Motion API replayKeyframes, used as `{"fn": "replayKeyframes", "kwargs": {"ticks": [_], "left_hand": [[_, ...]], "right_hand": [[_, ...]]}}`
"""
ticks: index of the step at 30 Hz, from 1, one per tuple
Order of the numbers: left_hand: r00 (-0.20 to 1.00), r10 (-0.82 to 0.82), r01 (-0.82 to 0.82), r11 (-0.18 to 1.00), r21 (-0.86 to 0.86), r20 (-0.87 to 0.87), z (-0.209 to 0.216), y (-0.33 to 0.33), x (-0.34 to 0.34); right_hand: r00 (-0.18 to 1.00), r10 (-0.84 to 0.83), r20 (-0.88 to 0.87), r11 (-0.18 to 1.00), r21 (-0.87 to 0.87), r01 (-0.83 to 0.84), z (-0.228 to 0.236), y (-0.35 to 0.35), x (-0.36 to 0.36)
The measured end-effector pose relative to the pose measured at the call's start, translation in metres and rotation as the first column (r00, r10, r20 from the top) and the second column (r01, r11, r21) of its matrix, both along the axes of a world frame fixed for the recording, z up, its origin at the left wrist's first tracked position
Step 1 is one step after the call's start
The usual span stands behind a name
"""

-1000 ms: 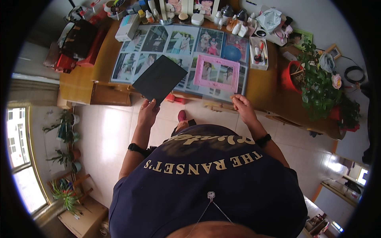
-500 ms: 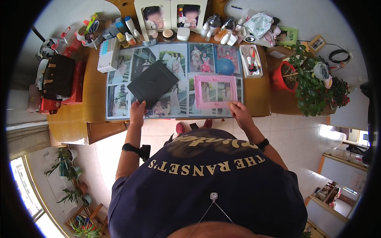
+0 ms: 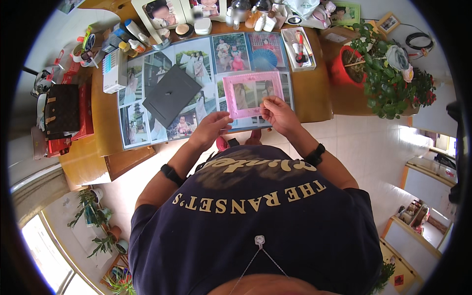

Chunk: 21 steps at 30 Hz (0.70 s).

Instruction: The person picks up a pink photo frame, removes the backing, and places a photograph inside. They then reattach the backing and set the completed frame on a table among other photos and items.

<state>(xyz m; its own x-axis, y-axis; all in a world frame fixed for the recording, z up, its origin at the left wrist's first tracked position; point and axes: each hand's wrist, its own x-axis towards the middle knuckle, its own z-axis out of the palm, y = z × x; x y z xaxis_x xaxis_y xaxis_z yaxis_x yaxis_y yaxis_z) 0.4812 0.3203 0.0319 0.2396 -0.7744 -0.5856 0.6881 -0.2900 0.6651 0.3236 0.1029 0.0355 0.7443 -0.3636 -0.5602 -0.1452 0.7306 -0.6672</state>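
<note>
A pink ornate picture frame (image 3: 227, 93) lies on the right part of a photo-covered desktop, printed photos showing through its opening. My right hand (image 3: 279, 115) covers the frame's near right corner, thumb and fingers pinched together over the opening; what is between them, if anything, is too small to make out. Beside the near left corner, my left hand (image 3: 212, 127) has its fingers loosely bent and apart, tips at the frame's edge. Left of the frame, a black backing board (image 3: 172, 96) with a small peg in its middle rests askew on the photos.
A white box (image 3: 115, 71) and bottles stand at the back left. An open white tray (image 3: 298, 49) holds a red-and-black tool at the right. Beyond it is a red flowerpot (image 3: 343, 69) with a leafy plant. A brown handbag (image 3: 63, 109) stands far left.
My left hand has let go of the black board and moved right to the pink frame. My right hand has shifted inward from the frame's corner to a pinch over its opening.
</note>
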Motion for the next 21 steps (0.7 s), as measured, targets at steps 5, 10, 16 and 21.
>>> {"fn": "replayKeyframes", "kwargs": {"ticks": [5,10,16,21], "left_hand": [[0.975,0.218,-0.22,0.974,-0.052,-0.036,0.004,-0.033,-0.009],[0.951,0.309,-0.309,0.944,-0.116,-0.018,-0.008,-0.042,-0.011],[0.99,0.101,-0.087,0.986,-0.14,0.096,-0.025,-0.035,0.012],[0.953,-0.088,0.073,0.995,0.063,0.288,-0.042,-0.039,0.017]], "right_hand": [[0.994,0.097,-0.049,0.995,0.008,-0.097,0.001,0.022,0.01],[0.98,0.18,-0.082,0.983,-0.026,-0.182,0.006,0.03,0.007],[0.992,-0.093,-0.086,0.987,0.125,0.104,-0.005,0.004,-0.014],[0.972,-0.166,-0.166,0.974,-0.182,0.136,-0.032,-0.017,-0.027]]}}
